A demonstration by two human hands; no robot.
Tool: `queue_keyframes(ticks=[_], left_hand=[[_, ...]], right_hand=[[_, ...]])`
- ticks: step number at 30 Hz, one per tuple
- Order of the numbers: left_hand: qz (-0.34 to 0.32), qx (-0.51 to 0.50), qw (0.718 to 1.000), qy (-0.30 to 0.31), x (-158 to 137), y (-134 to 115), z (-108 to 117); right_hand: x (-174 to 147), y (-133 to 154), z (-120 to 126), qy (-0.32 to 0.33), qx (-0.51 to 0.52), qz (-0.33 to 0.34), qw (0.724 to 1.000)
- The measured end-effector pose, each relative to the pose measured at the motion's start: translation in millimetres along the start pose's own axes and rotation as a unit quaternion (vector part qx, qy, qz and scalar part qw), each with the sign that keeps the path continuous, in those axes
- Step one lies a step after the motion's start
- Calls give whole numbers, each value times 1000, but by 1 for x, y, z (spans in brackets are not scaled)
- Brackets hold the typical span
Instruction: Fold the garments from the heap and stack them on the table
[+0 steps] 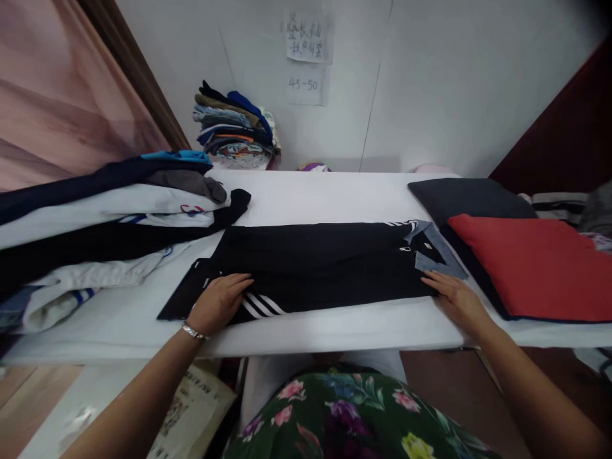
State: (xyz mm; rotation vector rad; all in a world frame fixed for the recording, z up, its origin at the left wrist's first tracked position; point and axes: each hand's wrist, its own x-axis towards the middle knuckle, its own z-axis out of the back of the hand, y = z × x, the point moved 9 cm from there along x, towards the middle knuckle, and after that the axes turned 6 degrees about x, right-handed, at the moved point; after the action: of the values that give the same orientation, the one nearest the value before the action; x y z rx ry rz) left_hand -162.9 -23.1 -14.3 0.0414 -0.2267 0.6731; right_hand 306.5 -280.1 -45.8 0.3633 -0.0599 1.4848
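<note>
A black long-sleeved top with white stripes and a grey collar lies folded into a long flat strip on the white table. Its collar points right. My left hand rests flat on the strip's left part, fingers stretched out beside three white stripes. At the other end, my right hand lies with extended fingers on the near corner by the collar. From under the left end juts a dark flat piece with small white marks; I cannot tell whether it belongs to the top.
Loose clothes in white, black and navy are heaped on the left. On the right lie a folded red garment and a dark grey one. A stack of folded clothes stands by the wall, near handwritten paper signs.
</note>
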Motion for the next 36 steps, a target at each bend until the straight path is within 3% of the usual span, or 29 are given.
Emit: queue_keyframes(ticks=[5, 8, 10, 13, 17, 20, 24, 27, 32, 36], left_hand=[[23, 19, 1000, 1, -10, 0, 2], [40, 4, 999, 9, -14, -2, 1], [55, -16, 998, 15, -15, -1, 0], [81, -59, 995, 12, -16, 2, 2], [126, -96, 987, -29, -16, 8, 14], [183, -75, 978, -66, -16, 17, 26], [269, -4, 960, -76, -8, 39, 40], [327, 48, 944, -20, 10, 63, 39], [430, 25, 895, 112, 47, 108, 12], [452, -9, 885, 111, 74, 124, -2]], right_hand=[[-11, -13, -10, -5, -10, 0, 1000], [-6, -6, -9, -29, -26, 11, 999], [6, 18, -8, -37, -8, 38, 999], [36, 76, -12, -1, 61, 85, 994], [85, 151, -21, 47, 120, 114, 985], [118, 183, -33, 70, 123, 133, 981], [144, 192, -65, 98, 83, 133, 983], [147, 190, -83, 96, 46, 134, 985], [142, 189, -87, 88, 41, 136, 986], [143, 191, -82, 86, 55, 133, 986]])
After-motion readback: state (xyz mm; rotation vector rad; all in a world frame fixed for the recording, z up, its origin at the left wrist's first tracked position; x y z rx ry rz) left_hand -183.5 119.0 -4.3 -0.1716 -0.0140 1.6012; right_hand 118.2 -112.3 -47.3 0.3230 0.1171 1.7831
